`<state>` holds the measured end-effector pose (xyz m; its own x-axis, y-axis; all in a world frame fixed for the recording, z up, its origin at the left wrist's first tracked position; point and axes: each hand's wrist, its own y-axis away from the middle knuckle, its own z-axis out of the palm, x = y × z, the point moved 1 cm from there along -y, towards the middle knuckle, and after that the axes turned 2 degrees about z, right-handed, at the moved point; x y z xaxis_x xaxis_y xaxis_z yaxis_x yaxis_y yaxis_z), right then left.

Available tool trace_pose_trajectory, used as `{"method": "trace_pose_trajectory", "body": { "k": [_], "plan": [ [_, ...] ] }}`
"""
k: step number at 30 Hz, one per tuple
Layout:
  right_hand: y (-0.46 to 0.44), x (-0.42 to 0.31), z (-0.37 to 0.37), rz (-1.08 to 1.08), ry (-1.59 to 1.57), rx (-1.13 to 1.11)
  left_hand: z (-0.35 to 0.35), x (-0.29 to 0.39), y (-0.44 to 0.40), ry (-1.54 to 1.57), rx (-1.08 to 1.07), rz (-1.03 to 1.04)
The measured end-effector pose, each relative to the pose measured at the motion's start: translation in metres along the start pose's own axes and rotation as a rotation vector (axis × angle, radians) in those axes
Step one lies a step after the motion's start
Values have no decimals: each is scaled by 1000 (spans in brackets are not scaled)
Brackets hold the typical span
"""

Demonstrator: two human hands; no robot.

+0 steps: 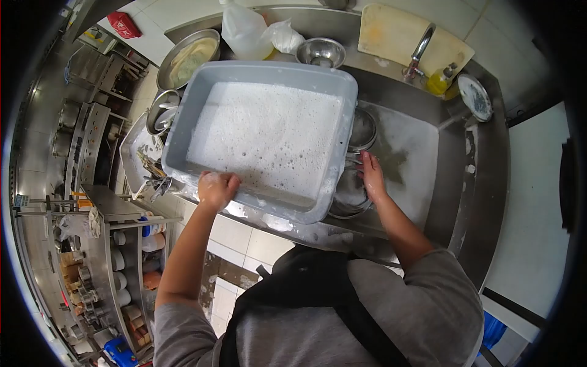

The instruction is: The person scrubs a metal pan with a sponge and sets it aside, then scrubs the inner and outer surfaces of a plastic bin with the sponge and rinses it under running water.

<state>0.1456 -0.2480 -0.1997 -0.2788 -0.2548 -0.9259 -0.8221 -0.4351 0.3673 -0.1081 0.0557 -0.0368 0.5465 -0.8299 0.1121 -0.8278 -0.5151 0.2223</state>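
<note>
A large grey plastic tub [260, 68] full of foamy water rests across the left side of the sink. My left hand [216, 188] is closed over its near rim, knuckles up and wet. Beside the tub's right wall, my right hand [372, 174] reaches into the sink [437, 168], its fingertips at thin metal pieces that look like handles. What it grips there is partly hidden by the fingers and the tub. Just below those fingers sits a round metal pan or bowl [351, 188] with suds, and above them another round metal vessel [362, 129].
Along the back stand a plastic jug [241, 27], a steel bowl [320, 52], a cutting board [391, 30], a faucet [422, 46] and a yellow soap bottle [439, 79]. Left of the tub are a large metal bowl [188, 58] and a white tray [129, 153] with utensils.
</note>
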Motion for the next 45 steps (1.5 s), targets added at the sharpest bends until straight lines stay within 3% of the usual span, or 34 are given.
{"method": "trace_pose_trajectory", "body": {
  "k": [1,2,3,5,6,8,13,15,18,19,21,23,24,26,29,31,33,35,36,38,39,40,42,43,45],
  "plan": [
    [26,-51,13,108,-243,-79,1,4,0,-46,-71,78],
    [40,-83,28,70,-265,-81,-5,11,-4,-56,-256,73],
    [48,-103,42,31,-286,-84,0,4,-14,-45,-246,75],
    [45,-102,69,-99,-213,-75,22,-16,-47,31,-433,187],
    [42,-104,77,-223,-155,-65,18,-21,-75,-19,-543,26],
    [48,-116,81,-173,-197,-56,16,-24,-111,-65,-636,-125],
    [64,-105,69,-97,-352,9,60,6,-167,-282,-568,-382],
    [67,-100,52,-78,-322,44,127,0,-197,-167,-532,-281],
    [75,-100,29,-59,-325,78,81,91,-153,-389,-520,60],
    [79,-103,28,-54,-349,86,76,109,-146,-402,-647,144],
    [81,-98,19,-80,-355,94,47,156,-94,-311,-379,415],
    [82,-94,11,-106,-359,100,66,171,-73,-262,-300,731],
    [82,-93,8,-107,-345,108,63,173,-66,-269,-299,744],
    [84,-95,4,-112,-334,117,54,166,-51,-267,-581,1016],
    [81,-101,-19,-87,-312,100,67,126,-56,-512,-642,1105],
    [78,-103,-34,-61,-288,56,49,97,-50,-348,-764,1038],
    [69,-101,-43,-75,-239,69,31,53,-47,-372,-863,624],
    [59,-96,-53,-138,-191,80,19,0,-52,-484,-799,406],
    [58,-96,-56,-121,-198,71,22,-32,-49,-713,-505,430],
    [56,-103,-61,-114,-181,36,-4,-40,-29,-838,-75,377],
    [52,-100,-62,-107,-191,32,-33,-23,-14,-745,49,305],
    [50,-98,-63,-142,-43,89,-31,-24,-14,-753,42,304],
    [41,-85,-70,-163,101,142,-24,-30,-18,-153,416,13],
    [35,-76,-73,-205,199,192,-17,-39,-24,-160,406,13],
    [30,-65,-74,-235,290,240,-14,-59,-36,220,342,-156]
  ]
}}
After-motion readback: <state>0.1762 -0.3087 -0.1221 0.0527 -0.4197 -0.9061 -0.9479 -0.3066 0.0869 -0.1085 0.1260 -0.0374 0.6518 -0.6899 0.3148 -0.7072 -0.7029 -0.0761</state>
